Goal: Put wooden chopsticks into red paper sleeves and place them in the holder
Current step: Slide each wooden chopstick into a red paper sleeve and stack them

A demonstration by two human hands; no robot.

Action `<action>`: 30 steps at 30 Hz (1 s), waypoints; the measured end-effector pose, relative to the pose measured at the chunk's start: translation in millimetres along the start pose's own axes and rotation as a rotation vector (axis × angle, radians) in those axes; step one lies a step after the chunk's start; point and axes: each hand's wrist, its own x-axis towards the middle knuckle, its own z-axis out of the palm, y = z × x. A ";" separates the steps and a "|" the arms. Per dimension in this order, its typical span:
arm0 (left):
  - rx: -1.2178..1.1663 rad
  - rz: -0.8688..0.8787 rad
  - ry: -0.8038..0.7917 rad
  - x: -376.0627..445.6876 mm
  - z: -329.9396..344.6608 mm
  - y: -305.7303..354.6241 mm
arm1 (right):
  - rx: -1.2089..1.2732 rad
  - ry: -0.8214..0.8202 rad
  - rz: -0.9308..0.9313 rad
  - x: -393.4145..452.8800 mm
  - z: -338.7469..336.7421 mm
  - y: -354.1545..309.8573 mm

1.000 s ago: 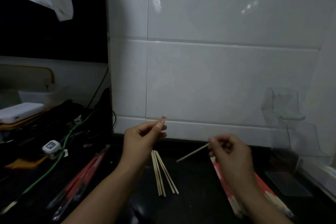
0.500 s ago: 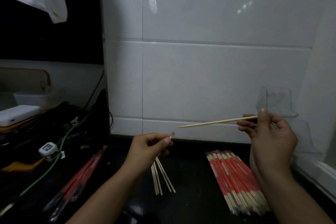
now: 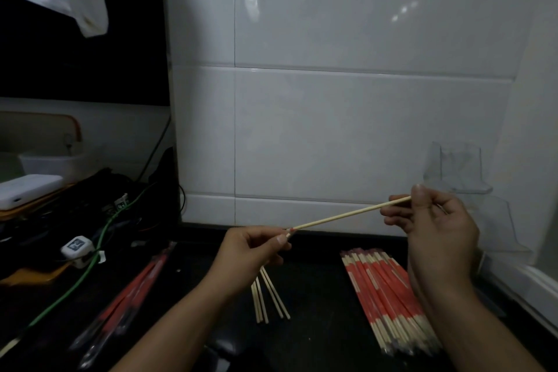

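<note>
Fingers (image 3: 282, 239) hide red sleeve (image 3: 292, 230); chopstick (image 3: 351, 214) exposed.

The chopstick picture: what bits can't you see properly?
Head view only:
- Red sleeve: only a tiny tip shows; the left hand hides the rest.
- Chopstick far end: behind the right hand.
- Clear holder: transparent, edges faint.

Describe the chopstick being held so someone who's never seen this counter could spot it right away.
Start at the white tiled wall above the dark counter. In front of its lowest tile, the bare chopstick slants in the air between the left hand and right hand. Unlike the loose chopsticks and the sleeved pile below, it is off the counter.
</note>
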 end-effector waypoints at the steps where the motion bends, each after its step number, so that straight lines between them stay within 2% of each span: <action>1: 0.016 0.002 -0.010 -0.5 0.3 0.2 | -0.001 -0.014 0.004 0.2 0.6 0.7; 12: 0.034 0.004 -0.004 -1.1 -1.1 2.7 | 0.005 0.024 -0.061 10.9 -0.9 -1.2; 30: 0.104 0.008 -0.076 -1.7 -1.0 1.0 | -0.019 0.046 -0.054 10.6 -5.3 1.8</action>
